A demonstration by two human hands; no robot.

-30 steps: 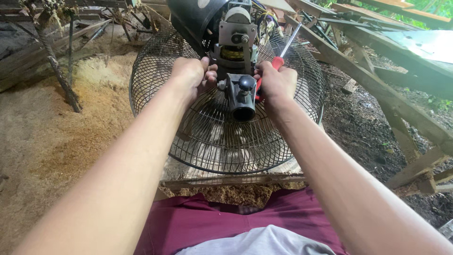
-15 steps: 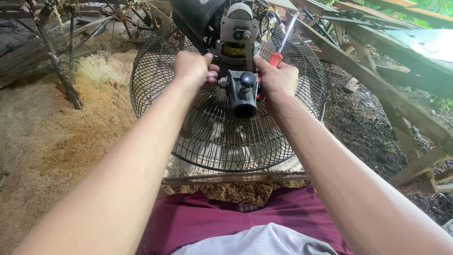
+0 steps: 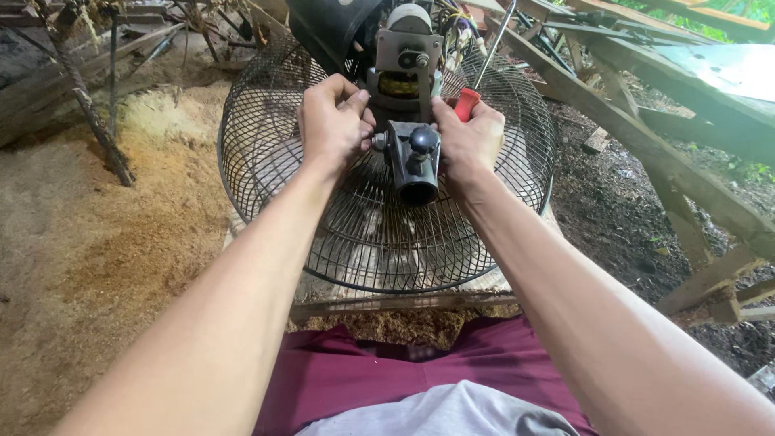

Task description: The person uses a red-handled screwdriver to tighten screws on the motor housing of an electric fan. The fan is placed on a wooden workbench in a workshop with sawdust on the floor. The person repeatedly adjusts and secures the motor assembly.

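Motor [image 3: 408, 73] is flanked by both hands atop the fan guard [image 3: 379, 234]; left hand [image 3: 333, 121] closed on its side, right hand [image 3: 472, 141] gripping screwdriver [image 3: 468, 101], shaft angled up-right

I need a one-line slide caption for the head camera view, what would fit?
Both hands, left hand and right hand, grip a fan motor above its wire guard; right holds a red-handled screwdriver.

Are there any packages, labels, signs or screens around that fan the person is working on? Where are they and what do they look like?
None that I can make out: no package, sign or screen shows, and no label is visible on the fan motor.
Around it are only the wire fan guard, the left hand and the right hand, which holds a red-handled screwdriver.
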